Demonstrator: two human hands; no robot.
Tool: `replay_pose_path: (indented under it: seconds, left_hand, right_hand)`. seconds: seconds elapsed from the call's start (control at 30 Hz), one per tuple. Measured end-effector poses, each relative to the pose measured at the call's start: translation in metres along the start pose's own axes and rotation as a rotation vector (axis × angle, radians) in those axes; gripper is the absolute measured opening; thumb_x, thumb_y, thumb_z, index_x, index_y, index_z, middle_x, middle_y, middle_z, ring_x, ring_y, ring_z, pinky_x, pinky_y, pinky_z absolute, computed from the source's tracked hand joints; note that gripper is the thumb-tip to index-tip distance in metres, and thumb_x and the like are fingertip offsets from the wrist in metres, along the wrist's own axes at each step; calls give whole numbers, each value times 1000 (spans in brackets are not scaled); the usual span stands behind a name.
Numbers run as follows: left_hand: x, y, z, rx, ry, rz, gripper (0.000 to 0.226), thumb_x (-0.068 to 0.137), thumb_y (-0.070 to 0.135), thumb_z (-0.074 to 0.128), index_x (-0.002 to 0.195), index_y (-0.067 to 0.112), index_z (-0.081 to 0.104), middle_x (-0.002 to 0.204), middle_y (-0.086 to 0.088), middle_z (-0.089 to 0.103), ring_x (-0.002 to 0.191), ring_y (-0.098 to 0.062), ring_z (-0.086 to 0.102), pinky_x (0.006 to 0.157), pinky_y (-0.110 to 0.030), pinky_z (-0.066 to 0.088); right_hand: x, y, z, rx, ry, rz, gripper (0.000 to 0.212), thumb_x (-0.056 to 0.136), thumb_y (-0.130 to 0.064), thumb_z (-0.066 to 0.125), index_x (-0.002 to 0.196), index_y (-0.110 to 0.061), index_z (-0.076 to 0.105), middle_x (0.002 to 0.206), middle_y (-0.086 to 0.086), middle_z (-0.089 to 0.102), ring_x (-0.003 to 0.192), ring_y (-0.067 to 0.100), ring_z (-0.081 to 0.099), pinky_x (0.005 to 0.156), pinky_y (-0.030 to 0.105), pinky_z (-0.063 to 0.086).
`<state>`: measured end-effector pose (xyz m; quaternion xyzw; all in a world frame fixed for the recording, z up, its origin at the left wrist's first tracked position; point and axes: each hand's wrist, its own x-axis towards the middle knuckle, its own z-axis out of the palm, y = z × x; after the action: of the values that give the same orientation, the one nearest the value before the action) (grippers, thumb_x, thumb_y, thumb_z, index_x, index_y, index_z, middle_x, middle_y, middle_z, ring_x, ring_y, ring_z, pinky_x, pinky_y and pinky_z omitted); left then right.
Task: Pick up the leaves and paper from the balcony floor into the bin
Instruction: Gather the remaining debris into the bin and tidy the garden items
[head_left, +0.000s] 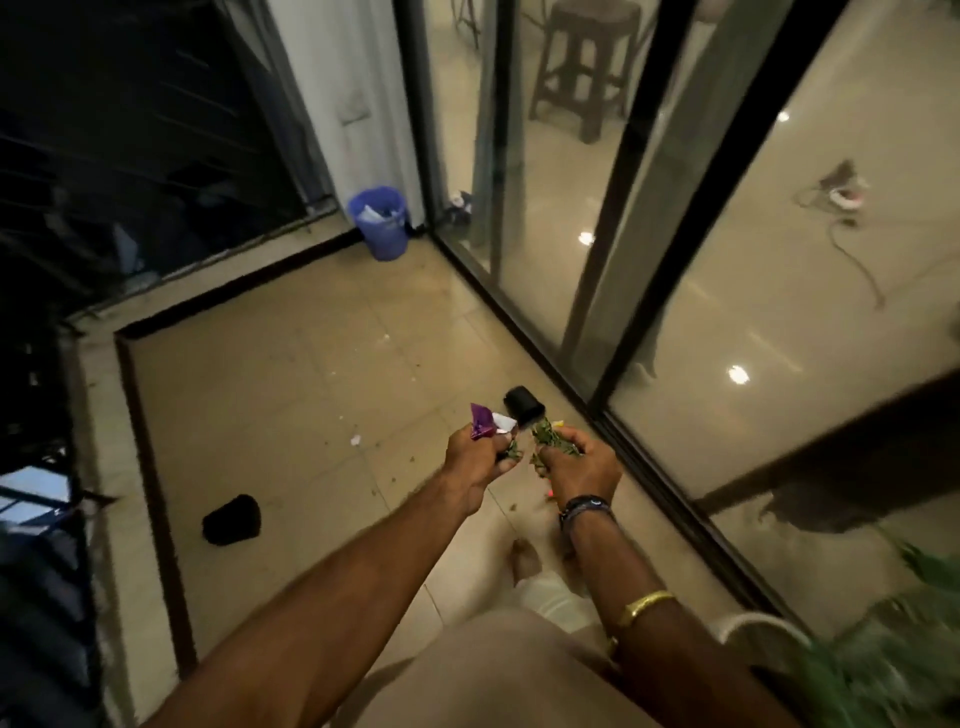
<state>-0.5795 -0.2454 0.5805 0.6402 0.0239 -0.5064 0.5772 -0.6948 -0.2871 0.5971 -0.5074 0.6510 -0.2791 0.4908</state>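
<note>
My left hand (475, 460) grips a purple wrapper (481, 420) together with a white scrap of paper (505, 423) and a few green leaves. My right hand (584, 467) grips a bunch of green leaves (551, 441). Both hands are held out side by side above the tiled balcony floor (291, 374). The blue bin (382, 223) stands in the far corner, against the wall and the glass door, with white paper inside it. A small white paper scrap (355, 440) and some tiny leaf crumbs lie on the tiles to the left of my hands.
Two black cups lie tipped on the floor, one (232, 519) near the left kerb, one (522, 404) just beyond my hands. A sliding glass door (613, 291) runs along the right. A dark railing (47, 467) borders the left. A green plant (893, 649) sits at bottom right.
</note>
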Motion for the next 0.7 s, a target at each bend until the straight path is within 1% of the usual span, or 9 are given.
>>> replay_pose_path:
  seconds: [0.03, 0.07, 0.13, 0.17, 0.27, 0.33, 0.4, 0.53, 0.7]
  left_hand:
    - [13, 15, -1, -26, 25, 18, 24, 93, -5, 60, 112, 8, 65, 108, -13, 70, 92, -22, 69, 70, -29, 61]
    - [25, 31, -2, -56, 52, 38, 22, 93, -5, 60, 108, 10, 66, 107, -12, 70, 94, -23, 68, 73, -30, 61]
    - [43, 63, -3, -115, 121, 69, 22, 93, -7, 59, 100, 13, 66, 104, -11, 69, 97, -24, 66, 72, -30, 60]
    - [51, 79, -3, -150, 152, 83, 22, 93, -7, 59, 99, 13, 66, 102, -10, 68, 97, -23, 65, 69, -29, 60]
    - [76, 127, -3, -248, 193, 139, 22, 92, -8, 61, 99, 11, 66, 100, -9, 67, 92, -22, 66, 72, -30, 62]
    - [97, 153, -1, -294, 230, 162, 22, 92, -8, 60, 102, 10, 66, 101, -10, 68, 91, -22, 67, 81, -35, 61]
    - [117, 175, -3, -330, 262, 171, 22, 92, -9, 60, 105, 8, 66, 106, -13, 69, 94, -24, 68, 85, -38, 60]
    - [171, 224, -18, -409, 279, 190, 22, 93, -9, 58, 101, 9, 65, 103, -12, 69, 88, -20, 68, 75, -32, 60]
    - [246, 301, -45, -463, 271, 226, 23, 93, -10, 57, 110, 3, 63, 92, -9, 69, 79, -18, 67, 68, -30, 61]
  right_hand:
    - [14, -14, 13, -7, -40, -18, 30, 69, -10, 81, 80, -37, 75, 87, -3, 76, 78, 18, 71, 79, 37, 61]
    - [30, -26, 27, -16, -85, -52, 29, 71, -8, 81, 88, -32, 77, 92, -2, 75, 80, 16, 69, 78, 29, 60]
    - [55, -57, 48, -26, -182, -73, 28, 77, -4, 80, 99, -22, 78, 97, -4, 73, 77, 9, 64, 60, 6, 49]
    - [69, -71, 58, -30, -217, -90, 28, 78, -3, 79, 100, -21, 77, 96, -4, 72, 74, 7, 63, 53, 2, 43]
    - [103, -120, 88, -52, -327, -142, 29, 79, -2, 79, 96, -26, 75, 88, -4, 70, 65, 4, 62, 48, 4, 43]
    - [125, -146, 113, -81, -385, -166, 32, 78, -2, 80, 87, -31, 72, 87, -1, 73, 65, 10, 68, 54, 17, 55]
    - [142, -169, 138, -95, -407, -179, 30, 76, -1, 80, 86, -28, 73, 82, -1, 72, 63, 11, 69, 59, 28, 60]
    - [178, -208, 204, -137, -461, -206, 30, 70, -3, 82, 91, -23, 78, 81, -1, 75, 66, 18, 72, 64, 37, 63]
    - [222, -255, 300, -143, -488, -207, 30, 71, -3, 81, 93, -22, 79, 82, 0, 76, 66, 19, 73, 63, 38, 63]
